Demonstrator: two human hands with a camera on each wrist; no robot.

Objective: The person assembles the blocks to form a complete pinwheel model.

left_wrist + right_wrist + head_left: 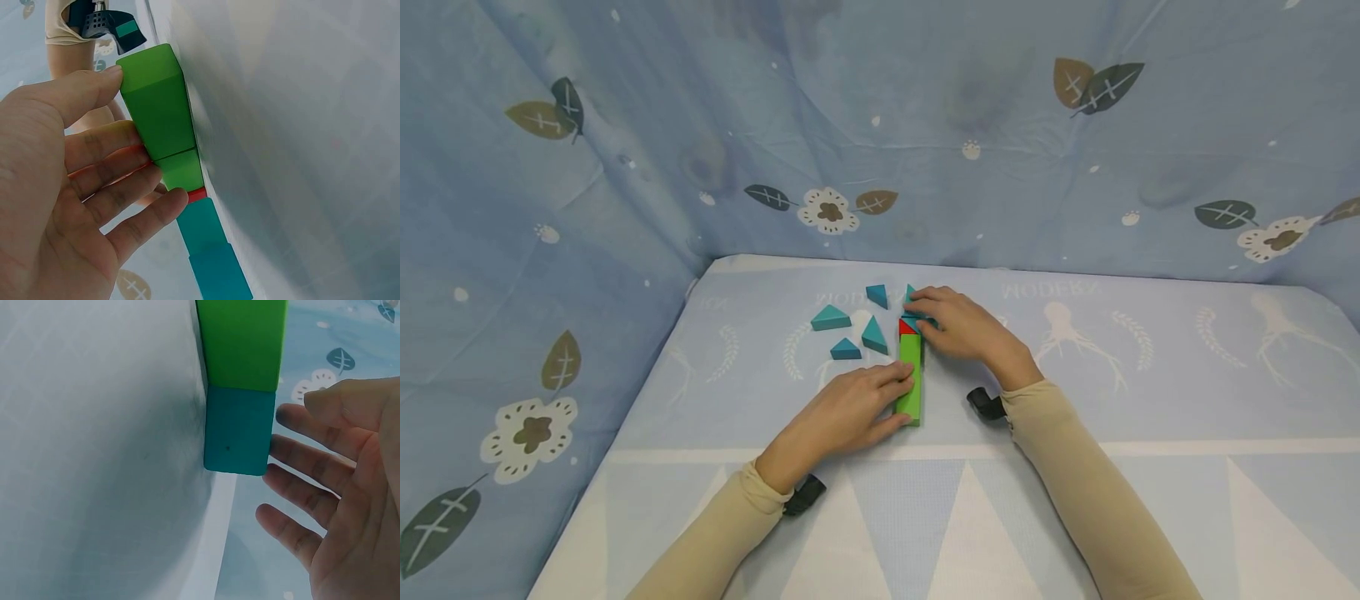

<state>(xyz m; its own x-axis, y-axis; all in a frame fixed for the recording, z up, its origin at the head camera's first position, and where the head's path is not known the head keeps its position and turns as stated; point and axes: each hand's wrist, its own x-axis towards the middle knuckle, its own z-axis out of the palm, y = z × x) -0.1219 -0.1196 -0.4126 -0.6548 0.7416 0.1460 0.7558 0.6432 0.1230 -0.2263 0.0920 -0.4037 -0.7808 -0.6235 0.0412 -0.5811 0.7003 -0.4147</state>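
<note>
Left hand point(852, 408) has its fairly straight fingers just resting against the green blocks point(910, 375), lined up on the tablecloth point(1157, 408). Right hand's point(961, 327) fingers are spread loosely by the teal blocks point(205, 228) at the far end.

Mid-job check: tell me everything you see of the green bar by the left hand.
The green bar is bright, smooth and long, with flat faces and slightly rounded edges; it may be painted wood. The left wrist view shows a crosswise seam, so it seems made of at least two blocks. It lies lengthwise on the patterned cloth, its far end by a red piece. The left hand touches its left side.
</note>
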